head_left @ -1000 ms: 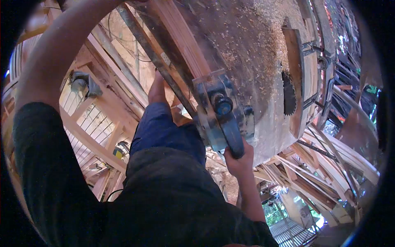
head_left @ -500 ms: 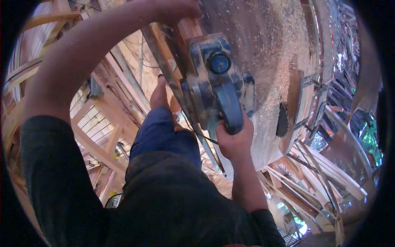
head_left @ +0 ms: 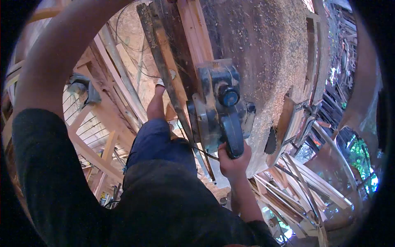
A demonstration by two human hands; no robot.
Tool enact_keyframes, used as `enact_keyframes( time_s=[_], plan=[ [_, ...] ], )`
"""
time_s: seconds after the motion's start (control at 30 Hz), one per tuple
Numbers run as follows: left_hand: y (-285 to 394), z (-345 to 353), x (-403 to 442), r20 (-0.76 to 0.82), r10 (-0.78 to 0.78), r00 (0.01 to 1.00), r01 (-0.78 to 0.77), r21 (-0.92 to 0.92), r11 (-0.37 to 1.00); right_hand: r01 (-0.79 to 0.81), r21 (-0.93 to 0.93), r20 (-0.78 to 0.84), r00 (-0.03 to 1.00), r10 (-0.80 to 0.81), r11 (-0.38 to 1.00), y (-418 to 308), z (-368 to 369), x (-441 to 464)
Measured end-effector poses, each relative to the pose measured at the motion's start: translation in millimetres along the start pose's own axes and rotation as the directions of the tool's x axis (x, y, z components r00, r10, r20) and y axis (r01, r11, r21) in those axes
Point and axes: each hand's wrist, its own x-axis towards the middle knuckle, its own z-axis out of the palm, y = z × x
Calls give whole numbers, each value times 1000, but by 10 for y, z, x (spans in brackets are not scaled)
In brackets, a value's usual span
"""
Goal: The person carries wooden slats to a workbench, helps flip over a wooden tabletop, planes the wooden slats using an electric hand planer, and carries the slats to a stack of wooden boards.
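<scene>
My right hand (head_left: 235, 162) is wrapped around the rear handle of an electric hand planer (head_left: 220, 99), a dusty dark machine with a round blue-marked knob on top. The planer sits over a pale wooden board (head_left: 195, 29), which shows beyond its front end. A black cord runs out near the handle. My left arm (head_left: 45, 70) reaches up and forward past the top edge, and the hand itself lies outside the view.
Shavings cover the wide worktable (head_left: 255, 49) to the right. A toothed circular saw blade (head_left: 270, 142) stands up through it. Lumber pieces (head_left: 304, 181) are stacked at lower right, and a wooden frame (head_left: 96, 160) stands at left. A grey cloth (head_left: 86, 88) hangs there.
The planer and my right hand have shifted down in the view, and more of the board shows ahead of the planer. My left hand, earlier at the top near the board, has gone out of view.
</scene>
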Motion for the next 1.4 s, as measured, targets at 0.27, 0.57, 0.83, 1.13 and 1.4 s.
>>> enact_keyframes(
  time_s=[0.27, 0.57, 0.83, 1.13, 1.4],
  plan=[
    [-79, 33, 30, 13, 36, 999, -36, 13, 999, 113, -36, -67, 991, -115, 993, -783, 333, 784],
    [645, -329, -499, -338, -396, 854, 379, -119, 918, 267, 34, -45, 963, -265, 963, -1299, 402, 1062],
    [4501, -31, -370, -427, -246, 870, -250, -813, 526, 252, -60, -69, 964, -256, 966, -1273, 409, 1033],
    [5232, 1227, 753, -253, 34, 967, -174, -560, 810, 226, -44, -48, 972, -228, 973, -1503, 464, 1208],
    [5475, 1756, 845, -355, -135, 925, -107, -585, 804, 501, -263, -209, 805, -555, 825, -2357, 742, 1875]
  ],
)
